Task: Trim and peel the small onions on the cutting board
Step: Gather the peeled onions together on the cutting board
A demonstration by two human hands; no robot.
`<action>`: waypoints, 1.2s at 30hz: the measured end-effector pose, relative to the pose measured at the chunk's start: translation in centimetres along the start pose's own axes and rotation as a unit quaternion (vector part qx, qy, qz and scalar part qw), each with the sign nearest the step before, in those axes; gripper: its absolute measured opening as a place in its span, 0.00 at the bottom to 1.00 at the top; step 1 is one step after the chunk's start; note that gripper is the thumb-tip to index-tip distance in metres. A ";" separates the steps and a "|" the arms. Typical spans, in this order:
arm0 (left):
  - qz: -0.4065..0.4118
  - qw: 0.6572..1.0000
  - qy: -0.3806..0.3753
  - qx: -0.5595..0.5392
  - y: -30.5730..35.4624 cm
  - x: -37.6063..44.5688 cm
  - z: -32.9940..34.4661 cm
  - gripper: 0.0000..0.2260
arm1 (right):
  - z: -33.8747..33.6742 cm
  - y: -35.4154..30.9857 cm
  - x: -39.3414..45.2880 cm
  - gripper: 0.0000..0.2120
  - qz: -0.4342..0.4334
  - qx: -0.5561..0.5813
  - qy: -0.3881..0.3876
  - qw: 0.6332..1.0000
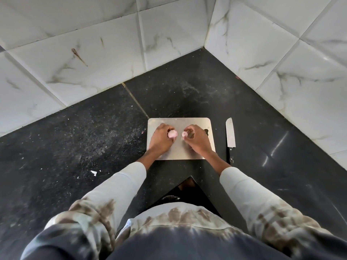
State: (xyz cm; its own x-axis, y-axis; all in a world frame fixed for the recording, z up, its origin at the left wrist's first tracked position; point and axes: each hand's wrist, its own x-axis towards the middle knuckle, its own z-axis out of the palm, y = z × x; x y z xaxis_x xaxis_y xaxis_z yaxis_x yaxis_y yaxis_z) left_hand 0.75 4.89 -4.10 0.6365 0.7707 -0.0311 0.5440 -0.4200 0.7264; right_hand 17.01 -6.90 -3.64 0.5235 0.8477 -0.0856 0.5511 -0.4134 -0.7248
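Note:
A small steel cutting board (180, 154) lies on the black counter in a tiled corner. My left hand (161, 138) rests on the board's left half with its fingertips closed around a pale pink small onion (172, 134). My right hand (196, 137) is over the right half and pinches a smaller pink onion piece (184, 134) between thumb and fingers. The two pieces sit a few centimetres apart above the board's middle. A knife (230, 133) lies on the counter just right of the board, blade pointing away from me, with neither hand on it.
The black stone counter (93, 137) is speckled with crumbs and a white scrap of peel (93, 173) at the left. White marble-look tiled walls (93, 53) close off the back and right. The counter's front edge has a notch near my body.

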 end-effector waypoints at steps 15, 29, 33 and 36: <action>0.004 0.999 -0.029 0.040 0.0 0.2 0.2 0.22 | 0.7 -1.0 0.1 0.14 0.018 -0.078 0.015 0.997; 0.005 0.993 -0.057 0.099 1.3 0.8 1.0 0.27 | -7.9 6.7 -5.9 0.20 0.282 -0.158 0.231 0.918; 0.003 0.990 -0.063 0.124 1.7 0.6 1.1 0.25 | -7.5 7.3 -6.7 0.19 0.250 -0.090 0.205 0.942; -0.006 0.990 -0.072 0.123 2.2 0.5 0.8 0.25 | -7.8 6.9 -6.3 0.13 0.235 -0.067 0.205 0.948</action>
State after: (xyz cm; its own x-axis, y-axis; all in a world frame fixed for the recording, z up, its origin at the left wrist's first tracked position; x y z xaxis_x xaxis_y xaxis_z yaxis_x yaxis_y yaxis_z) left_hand 2.71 3.92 -3.08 0.6903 0.7078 -0.1500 0.6582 -0.5283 0.5364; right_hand 22.59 -17.71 -2.78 0.9251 0.3701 -0.0853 0.2573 -0.7759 -0.5761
